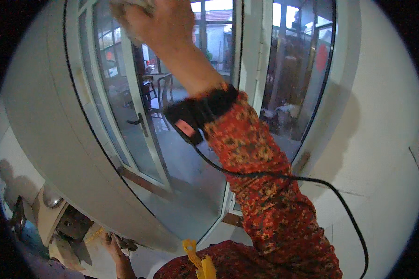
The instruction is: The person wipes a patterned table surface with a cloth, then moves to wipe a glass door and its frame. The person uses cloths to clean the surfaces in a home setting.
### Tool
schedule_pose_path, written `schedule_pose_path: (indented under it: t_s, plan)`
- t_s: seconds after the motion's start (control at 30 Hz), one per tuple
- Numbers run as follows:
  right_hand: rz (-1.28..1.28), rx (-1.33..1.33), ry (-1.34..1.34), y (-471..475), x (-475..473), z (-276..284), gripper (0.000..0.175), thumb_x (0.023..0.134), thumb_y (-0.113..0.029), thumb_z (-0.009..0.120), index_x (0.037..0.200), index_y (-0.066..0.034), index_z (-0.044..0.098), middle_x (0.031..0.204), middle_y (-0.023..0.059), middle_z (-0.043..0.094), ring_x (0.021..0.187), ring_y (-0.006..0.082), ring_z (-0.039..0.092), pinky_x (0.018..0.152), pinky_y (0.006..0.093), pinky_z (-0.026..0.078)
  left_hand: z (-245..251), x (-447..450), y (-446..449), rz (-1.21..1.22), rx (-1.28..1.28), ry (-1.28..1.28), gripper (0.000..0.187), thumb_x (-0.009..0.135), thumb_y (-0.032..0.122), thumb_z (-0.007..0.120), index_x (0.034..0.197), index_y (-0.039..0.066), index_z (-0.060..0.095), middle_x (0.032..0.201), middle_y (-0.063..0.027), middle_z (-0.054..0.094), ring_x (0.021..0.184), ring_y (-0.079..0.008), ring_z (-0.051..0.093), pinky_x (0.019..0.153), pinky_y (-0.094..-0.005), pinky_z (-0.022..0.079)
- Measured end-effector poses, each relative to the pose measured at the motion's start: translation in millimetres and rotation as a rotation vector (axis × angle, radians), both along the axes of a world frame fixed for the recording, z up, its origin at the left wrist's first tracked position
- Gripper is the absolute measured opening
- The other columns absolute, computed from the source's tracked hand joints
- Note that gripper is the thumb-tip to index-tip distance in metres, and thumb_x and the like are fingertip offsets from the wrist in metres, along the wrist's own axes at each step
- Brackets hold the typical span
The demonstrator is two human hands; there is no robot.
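Raised to the top edge of the head view, my right hand (160, 24) is blurred and partly cut off. Its fingers curl around a pale, soft-looking thing (134, 2), too blurred to name exactly. The hand is in front of a glazed door frame. A black wristband (216, 106) with a small black device (185, 122) is strapped over the cuff of my red patterned sleeve (262, 167). From the device a black cable (321, 180) runs across the sleeve and curves down at the right. My left hand is out of view.
A glazed door (136, 139) with a black handle (136, 121) stands ajar; chairs are visible beyond. Right of it is a glass pane (286, 83), then a pale wall (377, 139). At lower left, another person's hand (115, 246) is near a counter. Yellow straps (206, 266) hang before me.
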State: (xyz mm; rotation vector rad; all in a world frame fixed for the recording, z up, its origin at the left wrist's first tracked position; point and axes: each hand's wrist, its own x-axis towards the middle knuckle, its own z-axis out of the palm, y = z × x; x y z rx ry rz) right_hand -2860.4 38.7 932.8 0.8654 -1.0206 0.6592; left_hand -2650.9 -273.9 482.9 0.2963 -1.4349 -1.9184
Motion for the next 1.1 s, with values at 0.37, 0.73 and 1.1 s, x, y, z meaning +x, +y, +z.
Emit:
schedule_pose_path:
  t_s: [0.37,0.73,1.1]
  plan:
    - [0.122,-0.347,-0.812,29,-101,-284,0.044,0.091,-0.019,0.055,0.129,0.0019,0.05,0.127,0.0232,0.052,0.117,0.0385,0.05,0.101,0.0427,0.037,6,-7,-68,0.085,0.093,-0.117,0.045,0.089,0.006,0.055,0.131,-0.003,0.04,0.129,-0.0153,0.05,0.115,-0.0257,0.052,0.096,-0.0378,0.042]
    - [0.119,-0.11,-0.555,62,-201,118,0.053,0.087,-0.036,0.059,0.129,-0.0049,0.054,0.114,0.0181,0.061,0.094,0.0275,0.06,0.086,0.0357,0.045,18,-43,-44,0.086,-0.004,-0.178,0.041,0.09,0.011,0.057,0.128,-0.003,0.048,0.12,-0.0145,0.058,0.1,-0.0262,0.061,0.079,-0.037,0.05]
    - [-0.12,-0.204,-0.803,64,-187,-257,0.051,0.092,-0.02,0.053,0.131,0.0089,0.04,0.13,0.0289,0.045,0.118,0.0423,0.046,0.102,0.0444,0.034,10,-45,-36,0.085,0.059,-0.065,0.03,0.088,0.003,0.052,0.117,-0.002,0.055,0.108,-0.01,0.062,0.097,-0.0193,0.059,0.083,-0.0318,0.047]
